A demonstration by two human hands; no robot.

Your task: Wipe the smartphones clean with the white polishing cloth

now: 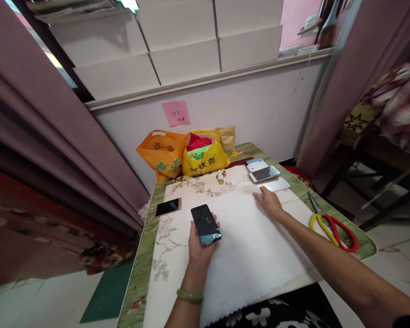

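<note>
Currently the left hand [198,255] cradles a black smartphone [206,225], screen up, above the desk [140,264]; the right hand [269,202], its grip unclear, is just beside a flat white device [277,184].

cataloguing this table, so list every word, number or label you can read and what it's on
"357": pink note; handwriting beneath it too small to read surely
"达克": yellow bag; the character before is partly distorted
"香": orange bag, in teal; the next character and the brown ones above are unclear
Small bottle: too small to read
Tall bottle, upper right: label blurred
Phone in the left hand: no readable text
</note>
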